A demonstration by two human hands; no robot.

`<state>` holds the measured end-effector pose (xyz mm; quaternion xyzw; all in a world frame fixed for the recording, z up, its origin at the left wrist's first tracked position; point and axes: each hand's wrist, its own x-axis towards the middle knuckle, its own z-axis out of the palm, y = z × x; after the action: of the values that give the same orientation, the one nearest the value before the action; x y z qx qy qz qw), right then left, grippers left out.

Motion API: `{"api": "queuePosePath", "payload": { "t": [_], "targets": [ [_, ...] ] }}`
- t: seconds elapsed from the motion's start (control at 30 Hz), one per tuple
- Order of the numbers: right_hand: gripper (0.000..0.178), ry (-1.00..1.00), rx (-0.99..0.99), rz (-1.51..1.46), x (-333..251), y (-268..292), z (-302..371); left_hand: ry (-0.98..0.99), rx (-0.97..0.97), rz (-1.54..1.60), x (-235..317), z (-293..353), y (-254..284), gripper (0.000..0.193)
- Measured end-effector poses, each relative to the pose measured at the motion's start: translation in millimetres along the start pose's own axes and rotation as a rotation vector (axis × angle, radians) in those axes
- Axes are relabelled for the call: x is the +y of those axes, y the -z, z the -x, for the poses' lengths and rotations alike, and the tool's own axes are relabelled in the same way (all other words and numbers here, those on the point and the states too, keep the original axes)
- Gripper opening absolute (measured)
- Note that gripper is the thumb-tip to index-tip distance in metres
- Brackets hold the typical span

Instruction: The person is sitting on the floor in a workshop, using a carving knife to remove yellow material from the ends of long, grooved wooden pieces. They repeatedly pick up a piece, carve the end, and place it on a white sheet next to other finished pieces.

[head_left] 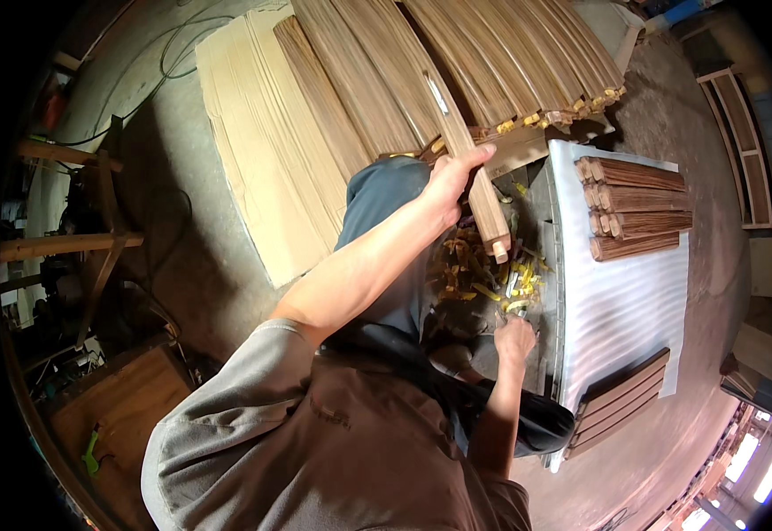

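My left hand (455, 181) is wrapped around a long brown wooden bar (459, 137), held at a slant in front of me. A narrow slot with something pale in it shows near the bar's far end, and a short peg sticks out of the near end. Lower and to the right, my right hand (515, 338) is closed below the bar, apart from it. A small, shiny bit shows at its fingers, but I cannot make out what it is. Curled yellow and brown strips (483, 274) lie beneath, on the floor between my legs.
Long wooden pieces (483, 62) lie side by side ahead, yellow bits at their near ends, with cardboard (253, 133) at left. On the right, a low surface covered in white foam sheet (616, 301) bears stacked bars (638, 203) and slats (621, 403). Wooden framing (67, 248) stands left.
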<state>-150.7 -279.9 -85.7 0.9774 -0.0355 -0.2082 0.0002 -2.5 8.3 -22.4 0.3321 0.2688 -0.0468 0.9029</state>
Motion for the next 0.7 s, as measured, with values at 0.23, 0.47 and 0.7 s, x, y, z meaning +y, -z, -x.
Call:
{"api": "queuePosePath", "payload": {
  "t": [0.23,0.47,0.7],
  "targets": [
    [0.03,-0.077,0.08,-0.174,6,-22,-16,-0.002,0.024,-0.178,-4,-5,15,0.081],
    [0.027,0.07,-0.008,-0.03,2,-2,-28,-0.001,0.179,-0.258,-13,-14,25,0.059],
    [0.043,0.087,0.097,-0.209,-14,59,-59,0.057,0.13,-0.113,-4,-5,21,0.025]
  ]
}}
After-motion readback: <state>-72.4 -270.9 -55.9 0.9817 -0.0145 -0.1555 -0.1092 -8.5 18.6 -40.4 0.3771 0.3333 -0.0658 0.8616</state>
